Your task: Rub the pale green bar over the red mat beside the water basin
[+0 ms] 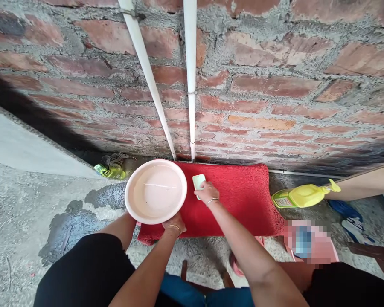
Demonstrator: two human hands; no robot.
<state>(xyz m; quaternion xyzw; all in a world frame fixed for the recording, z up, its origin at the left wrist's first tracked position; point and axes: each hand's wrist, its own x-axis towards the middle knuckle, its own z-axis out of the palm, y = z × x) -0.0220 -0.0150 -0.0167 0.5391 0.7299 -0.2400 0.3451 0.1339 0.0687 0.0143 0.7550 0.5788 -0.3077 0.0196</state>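
A round pale pink basin (155, 161) with shallow, clear-looking water sits over the left end of the red mat (233, 196). My left hand (176, 222) is closed at the basin's near right rim, its fingers partly hidden beneath it. My right hand (208, 192) grips a pale green scrub brush (198, 181), a small rounded block, over the middle of the mat. Whatever bristles it has face down, out of sight. A bracelet circles each wrist.
A brick wall (259, 89) with two white pipes (190, 85) rises behind the mat. A yellow pump bottle (304, 196) stands right, a smaller yellow-green bottle (113, 172) left. Near right are a pink tub (332, 251), partly blurred, and blue-and-white footwear (353, 224). Wet patches (70, 226) darken the concrete.
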